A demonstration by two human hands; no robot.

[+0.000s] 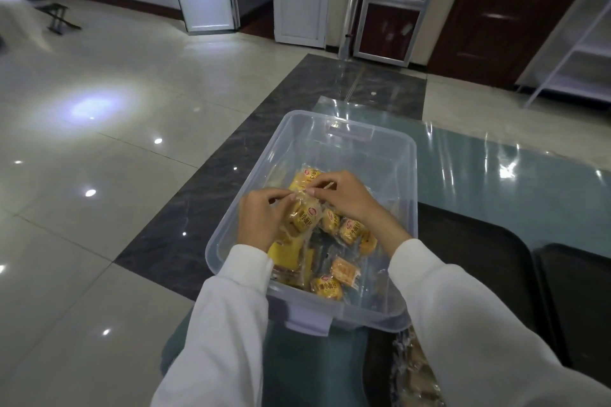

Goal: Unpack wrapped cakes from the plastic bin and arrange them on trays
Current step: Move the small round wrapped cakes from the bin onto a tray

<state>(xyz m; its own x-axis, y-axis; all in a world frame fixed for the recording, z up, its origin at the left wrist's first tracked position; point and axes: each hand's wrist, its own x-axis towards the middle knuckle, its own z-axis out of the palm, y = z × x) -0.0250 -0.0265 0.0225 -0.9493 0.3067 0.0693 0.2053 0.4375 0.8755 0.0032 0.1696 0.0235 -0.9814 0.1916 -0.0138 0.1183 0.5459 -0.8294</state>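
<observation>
White sleeves (463, 324) reach over a clear plastic bin (347, 139) on a glass-topped table (479, 168); glossy floor tiles (99, 109) surround it. One wrapped cake (302, 215), printed "小面包", is pinched by left hand (261, 218) and right hand (347, 195). Dark trays (479, 258) sit alongside.

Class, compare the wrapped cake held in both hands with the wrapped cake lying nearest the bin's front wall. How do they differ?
The held cake is lifted above the pile; the front cake lies on the bin floor. The left hand and right hand pinch the held cake's wrapper top; nothing touches the front cake. Both are yellow cakes in clear printed wrappers.
</observation>
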